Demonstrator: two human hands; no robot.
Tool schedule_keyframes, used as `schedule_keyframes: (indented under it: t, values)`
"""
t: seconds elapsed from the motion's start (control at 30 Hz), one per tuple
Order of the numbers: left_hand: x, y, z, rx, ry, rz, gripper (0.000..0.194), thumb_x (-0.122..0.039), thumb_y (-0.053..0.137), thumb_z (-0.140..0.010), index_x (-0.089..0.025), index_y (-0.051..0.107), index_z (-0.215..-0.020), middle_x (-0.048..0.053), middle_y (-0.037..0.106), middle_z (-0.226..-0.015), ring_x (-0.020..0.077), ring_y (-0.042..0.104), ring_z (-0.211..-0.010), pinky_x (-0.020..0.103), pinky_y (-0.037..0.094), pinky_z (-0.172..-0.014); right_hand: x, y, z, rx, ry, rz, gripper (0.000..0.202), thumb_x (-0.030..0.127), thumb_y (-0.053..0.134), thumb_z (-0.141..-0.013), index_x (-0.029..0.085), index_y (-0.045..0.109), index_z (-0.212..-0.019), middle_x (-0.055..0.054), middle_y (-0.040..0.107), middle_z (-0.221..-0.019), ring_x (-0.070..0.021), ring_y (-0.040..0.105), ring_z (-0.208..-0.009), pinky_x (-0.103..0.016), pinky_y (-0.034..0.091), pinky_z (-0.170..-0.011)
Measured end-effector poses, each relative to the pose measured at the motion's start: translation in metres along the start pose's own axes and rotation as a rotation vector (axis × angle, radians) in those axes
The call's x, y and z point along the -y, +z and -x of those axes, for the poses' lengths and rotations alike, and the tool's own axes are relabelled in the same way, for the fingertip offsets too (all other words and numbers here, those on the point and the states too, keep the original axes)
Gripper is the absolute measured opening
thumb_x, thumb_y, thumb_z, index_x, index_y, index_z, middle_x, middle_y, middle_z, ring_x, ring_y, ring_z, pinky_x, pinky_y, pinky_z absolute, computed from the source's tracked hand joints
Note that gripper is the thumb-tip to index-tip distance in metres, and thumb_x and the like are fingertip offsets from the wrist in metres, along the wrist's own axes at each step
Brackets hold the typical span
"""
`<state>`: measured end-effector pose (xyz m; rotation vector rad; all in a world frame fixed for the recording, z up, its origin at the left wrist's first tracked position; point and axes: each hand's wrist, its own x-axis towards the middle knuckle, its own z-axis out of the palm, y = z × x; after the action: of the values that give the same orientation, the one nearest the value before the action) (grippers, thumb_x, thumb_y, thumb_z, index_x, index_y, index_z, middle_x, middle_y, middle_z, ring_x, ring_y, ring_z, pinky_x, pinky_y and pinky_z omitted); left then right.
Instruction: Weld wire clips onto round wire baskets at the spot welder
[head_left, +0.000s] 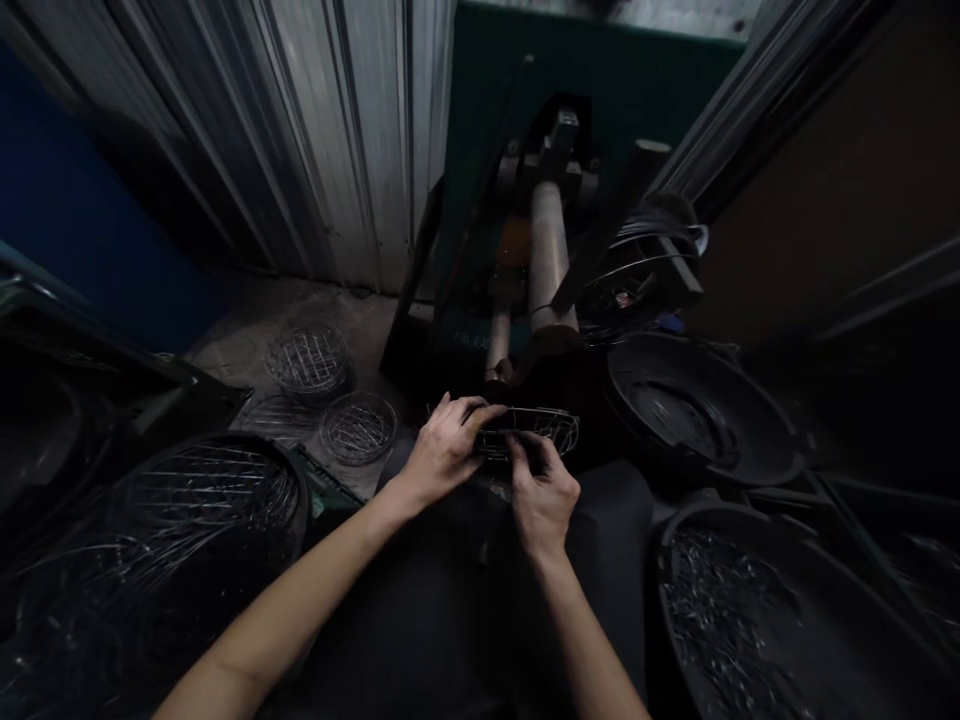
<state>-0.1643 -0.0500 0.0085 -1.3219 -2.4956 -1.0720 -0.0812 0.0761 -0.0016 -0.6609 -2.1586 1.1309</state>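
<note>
Head view of a dim workshop corner. Both hands meet at centre over a small round wire basket (534, 428), held on edge just in front of the person's dark-clothed lap. The left hand (442, 450) lies over the basket's left part, fingers curled across the wire rim and closed on it. The right hand (541, 495) grips the basket's near edge from below, fingers bent around the wires; the fingertips are too dark to make out singly.

Just beyond the basket stands a machine (544, 200) with a pale upright roller (550, 255), backed by a green panel (600, 90). Right of the roller sits a coil of wire (652, 245) on a dark frame.

On the floor to the far left lie two finished wire baskets: one farther (309, 360), one nearer (358, 427), close together. At near left a large dark tub (187, 520) holds wire pieces. To the right of the hands rests a black round basin (697, 410); at near right a second black basin (750, 620) holds short cut wires. Corrugated metal sheeting (322, 130) forms the far wall.
</note>
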Motion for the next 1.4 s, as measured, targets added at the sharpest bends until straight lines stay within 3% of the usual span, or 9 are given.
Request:
schedule_keyframes:
  t: [0.57,1.2,1.3,1.4]
  values:
    - [0.019,0.006,-0.015,-0.068,0.038,0.008,0.058,-0.008,0.058,-0.075,-0.023,0.040,-0.128,0.008,0.051,-0.120,0.0210,0.050,-0.117,0.052,0.030,-0.109,-0.012,0.017,-0.016,-0.063,-0.105,-0.043,0.024,0.041,0.059,-0.084,0.019,0.066,-0.087,-0.001,0.069,-0.082,-0.0140,0.064,-0.074,-0.022,0.046,-0.070]
    - [0.030,0.007,-0.024,-0.080,0.078,-0.110,0.057,-0.007,0.057,-0.075,-0.021,0.041,-0.128,0.008,0.052,-0.120,0.0215,0.052,-0.115,0.052,0.029,-0.109,-0.014,0.034,-0.023,-0.081,-0.108,-0.113,0.027,0.042,0.056,-0.085,0.017,0.066,-0.086,-0.002,0.069,-0.080,-0.0137,0.063,-0.071,-0.023,0.048,-0.070]
    - [0.031,0.005,-0.025,-0.077,0.079,-0.082,0.060,-0.011,0.059,-0.075,-0.021,0.037,-0.130,0.008,0.053,-0.123,0.0215,0.050,-0.118,0.050,0.028,-0.110,-0.007,0.019,-0.018,-0.086,-0.116,-0.120,0.027,0.041,0.058,-0.084,0.018,0.066,-0.093,-0.003,0.070,-0.088,-0.0148,0.064,-0.079,-0.025,0.049,-0.075]
    - [0.029,-0.003,-0.020,-0.062,0.092,-0.045,0.065,-0.011,0.059,-0.074,-0.019,0.032,-0.133,0.009,0.052,-0.127,0.0209,0.049,-0.120,0.048,0.027,-0.111,-0.015,-0.031,-0.009,-0.130,-0.069,-0.068,0.032,0.042,0.061,-0.081,0.019,0.065,-0.101,-0.005,0.069,-0.096,-0.0162,0.064,-0.083,-0.027,0.049,-0.078]
